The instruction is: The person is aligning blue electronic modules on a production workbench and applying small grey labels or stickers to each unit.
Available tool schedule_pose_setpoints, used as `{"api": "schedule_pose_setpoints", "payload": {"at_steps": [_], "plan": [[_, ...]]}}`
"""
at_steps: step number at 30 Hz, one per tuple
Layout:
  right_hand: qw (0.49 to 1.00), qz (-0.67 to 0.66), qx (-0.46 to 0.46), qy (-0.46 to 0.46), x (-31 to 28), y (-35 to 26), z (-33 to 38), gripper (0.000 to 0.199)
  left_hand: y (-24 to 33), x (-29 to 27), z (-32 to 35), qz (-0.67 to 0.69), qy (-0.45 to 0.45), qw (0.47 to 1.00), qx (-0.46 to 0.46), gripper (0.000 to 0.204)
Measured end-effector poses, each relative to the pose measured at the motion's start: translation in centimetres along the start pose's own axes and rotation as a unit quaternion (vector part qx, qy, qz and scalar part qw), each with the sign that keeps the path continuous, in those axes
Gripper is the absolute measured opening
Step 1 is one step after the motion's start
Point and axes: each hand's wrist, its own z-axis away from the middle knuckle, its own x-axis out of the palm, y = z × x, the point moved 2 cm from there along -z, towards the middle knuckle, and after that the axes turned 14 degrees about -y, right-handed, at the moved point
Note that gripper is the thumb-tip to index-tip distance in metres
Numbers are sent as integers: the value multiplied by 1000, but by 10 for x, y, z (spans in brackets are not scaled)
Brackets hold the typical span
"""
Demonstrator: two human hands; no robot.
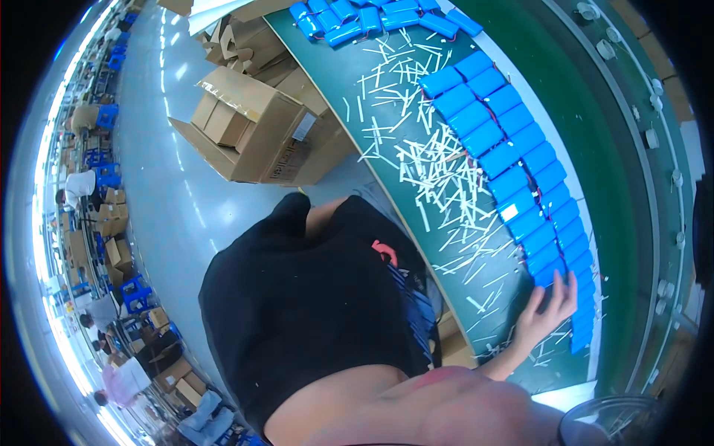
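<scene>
My right hand (547, 312) reaches over the green tabletop at the lower right, its fingers apart and slightly curved. Its fingertips are at the near end of a long double row of blue shrink-wrapped battery packs (518, 223); whether they touch a pack I cannot tell. Thin dark and reddish wires show between the packs, and one pack carries a small white label (509, 212). Many narrow white strips (446, 175) lie scattered and heaped left of the row. No part of my left hand shows.
More blue packs (372, 21) lie grouped at the table's far end. Beyond the rows runs a dark green belt (625, 223) with a metal rail. Open cardboard boxes (253, 126) stand beside the table on the left. Workers, blue stools (137, 293) and cartons line the far left.
</scene>
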Motion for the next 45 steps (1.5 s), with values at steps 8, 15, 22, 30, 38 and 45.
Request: {"api": "schedule_pose_setpoints", "payload": {"at_steps": [8,15,22,30,38,45], "plan": [[931,-270,-192,-155,3,-143,-95,7,102,-132,152,37,-8,961,273,25],[950,-54,-293,-89,145,-346,-261,44,-33,-341,152,-284,555,777,-89,45],[966,40,-251,-39,194,-384,-299,47,-56,-367,95,-270,576,763,-116,89],[869,-49,-461,-173,166,-343,-310,62,-53,-350,104,-365,608,704,24,88],[813,-60,-549,-184,181,-367,-349,68,-39,-308,121,-230,563,793,29,83],[791,-113,-536,-272,168,-347,-330,63,-17,-289,131,-123,558,810,133,78]]}}
